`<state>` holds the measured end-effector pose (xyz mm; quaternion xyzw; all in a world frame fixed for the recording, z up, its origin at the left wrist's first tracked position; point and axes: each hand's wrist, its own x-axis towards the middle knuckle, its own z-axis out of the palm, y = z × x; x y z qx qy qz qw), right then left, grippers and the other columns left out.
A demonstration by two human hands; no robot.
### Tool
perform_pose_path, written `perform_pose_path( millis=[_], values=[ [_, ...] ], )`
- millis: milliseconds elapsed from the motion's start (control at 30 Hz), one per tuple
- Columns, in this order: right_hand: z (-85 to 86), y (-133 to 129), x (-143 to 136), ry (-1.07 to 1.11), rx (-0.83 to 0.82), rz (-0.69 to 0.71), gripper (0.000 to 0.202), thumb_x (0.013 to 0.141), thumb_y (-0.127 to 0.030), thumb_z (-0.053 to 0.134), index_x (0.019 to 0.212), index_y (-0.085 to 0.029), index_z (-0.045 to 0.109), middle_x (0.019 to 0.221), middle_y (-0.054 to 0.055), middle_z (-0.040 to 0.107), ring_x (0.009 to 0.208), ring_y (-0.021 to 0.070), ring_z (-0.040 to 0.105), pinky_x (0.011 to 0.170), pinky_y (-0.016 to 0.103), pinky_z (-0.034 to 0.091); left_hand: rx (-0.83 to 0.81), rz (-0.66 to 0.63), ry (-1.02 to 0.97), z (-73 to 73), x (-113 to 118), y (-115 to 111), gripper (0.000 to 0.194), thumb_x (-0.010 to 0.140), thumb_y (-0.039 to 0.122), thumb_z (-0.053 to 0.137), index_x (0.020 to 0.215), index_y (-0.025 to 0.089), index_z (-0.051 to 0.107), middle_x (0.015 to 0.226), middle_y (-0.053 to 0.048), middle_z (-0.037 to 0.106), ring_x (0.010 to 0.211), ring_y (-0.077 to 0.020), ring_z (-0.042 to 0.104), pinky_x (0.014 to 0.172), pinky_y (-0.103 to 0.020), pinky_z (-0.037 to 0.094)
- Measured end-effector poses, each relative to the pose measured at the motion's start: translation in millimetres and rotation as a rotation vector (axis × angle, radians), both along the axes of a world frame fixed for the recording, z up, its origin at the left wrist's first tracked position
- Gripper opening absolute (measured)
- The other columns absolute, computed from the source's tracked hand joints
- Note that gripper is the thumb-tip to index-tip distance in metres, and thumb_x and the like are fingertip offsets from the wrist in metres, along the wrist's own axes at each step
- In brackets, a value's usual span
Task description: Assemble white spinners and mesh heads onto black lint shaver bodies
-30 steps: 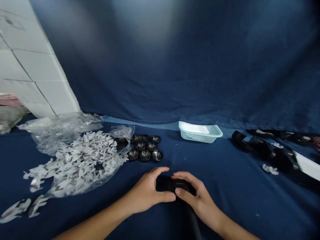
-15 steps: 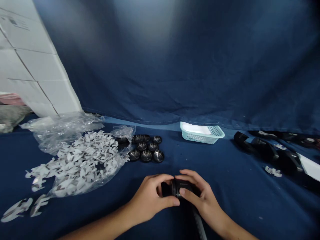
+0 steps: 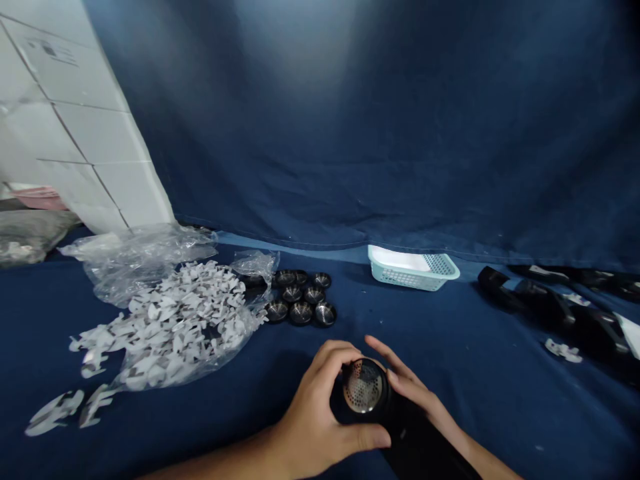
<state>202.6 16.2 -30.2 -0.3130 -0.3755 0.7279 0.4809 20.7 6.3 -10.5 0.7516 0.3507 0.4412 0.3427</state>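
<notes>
A black device (image 3: 420,433) with a long body and a round, perforated metal end (image 3: 363,385) is held low in the middle of the head view. My left hand (image 3: 325,407) curls around the round end, fingers over its top and thumb below. On the far side, my right hand (image 3: 417,387) grips the device behind that end, its index finger raised; its thumb is mostly hidden. Several round black caps with perforated metal insides (image 3: 301,312) lie in rows beyond my left hand.
Many white plastic pieces (image 3: 185,320) lie on clear plastic bags (image 3: 145,253) at the left. A light-blue basket (image 3: 410,277) with white contents stands at the back. Black parts (image 3: 545,303) and a small white piece (image 3: 563,350) lie at the right.
The device has turned so that its perforated round end now faces the camera. My left hand has shifted its hold around that end. The surroundings have moved slightly right in the view.
</notes>
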Motion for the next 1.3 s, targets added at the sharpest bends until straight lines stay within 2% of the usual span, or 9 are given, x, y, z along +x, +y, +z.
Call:
perform_pose_path(
  millis=[100,233,300,500,633,867,1033,1100,1300],
  values=[
    [8.4,-5.7,-3.0,0.075,-0.087,0.116,0.050,0.072,-0.048,0.072,0.117,-0.026,0.067,0.114,0.008,0.071,0.107,0.0292,0.066,0.096,0.045,0.046,-0.010,0.019,-0.101,-0.4,1.0,-1.6,0.066,0.066,0.055,0.081,0.117,0.023,0.052,0.119,-0.009,0.053,0.111,-0.0293,0.055,0.097,-0.043,0.047],
    [16.5,-14.3,2.8,0.229,-0.264,0.402,0.055,0.084,-0.054,0.054,0.131,-0.027,0.057,0.130,0.009,0.062,0.101,0.0306,0.066,0.082,0.051,0.053,-0.044,0.069,-0.126,0.0,-3.7,-2.3,0.061,0.071,0.036,0.079,0.120,0.025,0.044,0.121,-0.008,0.053,0.111,-0.0272,0.055,0.097,-0.041,0.046],
    [13.4,-14.2,7.9,0.282,-0.263,0.445,0.053,0.086,-0.049,0.054,0.134,-0.027,0.054,0.134,0.009,0.059,0.100,0.0284,0.065,0.079,0.050,0.055,-0.063,0.070,-0.117,1.1,-6.2,-1.8,0.059,0.072,0.030,0.077,0.119,0.025,0.042,0.119,-0.007,0.054,0.108,-0.0258,0.056,0.095,-0.040,0.047],
    [0.3,-8.1,14.2,0.229,-0.198,0.277,0.044,0.082,-0.023,0.065,0.126,-0.024,0.061,0.128,0.009,0.062,0.103,0.0259,0.065,0.084,0.043,0.056,-0.044,0.157,-0.098,6.2,-10.1,5.0,0.053,0.071,0.023,0.074,0.115,0.024,0.045,0.111,-0.005,0.052,0.100,-0.0228,0.057,0.090,-0.038,0.048],
    [-0.1,-7.4,12.2,0.182,-0.211,0.253,0.041,0.079,-0.011,0.065,0.118,-0.022,0.066,0.115,0.008,0.067,0.089,0.0223,0.069,0.070,0.036,0.061,-0.065,0.058,-0.126,6.6,-12.3,10.0,0.059,0.062,0.031,0.084,0.112,0.022,0.055,0.110,-0.005,0.049,0.099,-0.0244,0.055,0.090,-0.041,0.048],
    [-1.1,0.1,13.3,0.142,-0.250,0.322,0.042,0.075,-0.008,0.062,0.116,-0.017,0.064,0.106,0.010,0.065,0.071,0.0183,0.069,0.049,0.029,0.062,-0.160,-0.077,-0.232,3.0,-13.7,14.7,0.063,0.054,0.034,0.091,0.108,0.022,0.061,0.122,-0.009,0.049,0.113,-0.0303,0.053,0.099,-0.046,0.043],
    [-6.5,4.1,15.5,0.120,-0.247,0.389,0.050,0.074,-0.012,0.058,0.124,-0.017,0.056,0.102,0.011,0.065,0.061,0.0184,0.071,0.039,0.021,0.056,-0.136,-0.148,-0.178,7.1,-15.2,14.7,0.064,0.050,0.027,0.092,0.105,0.021,0.061,0.121,-0.009,0.054,0.115,-0.0307,0.054,0.098,-0.046,0.044],
    [-8.5,4.9,16.5,0.106,-0.257,0.389,0.054,0.073,-0.013,0.058,0.126,-0.017,0.052,0.107,0.013,0.063,0.061,0.0197,0.072,0.037,0.021,0.055,-0.120,-0.156,-0.158,8.5,-15.5,14.7,0.066,0.048,0.026,0.093,0.105,0.021,0.060,0.121,-0.010,0.055,0.115,-0.0308,0.055,0.097,-0.046,0.045],
    [-8.4,4.0,16.6,0.082,-0.273,0.360,0.057,0.071,-0.013,0.057,0.127,-0.020,0.050,0.101,0.010,0.065,0.045,0.0118,0.065,0.035,0.021,0.053,-0.094,-0.198,-0.127,17.2,-17.0,18.0,0.060,0.049,0.030,0.090,0.101,0.020,0.064,0.118,-0.010,0.058,0.113,-0.0305,0.055,0.098,-0.048,0.045]
  ],
)
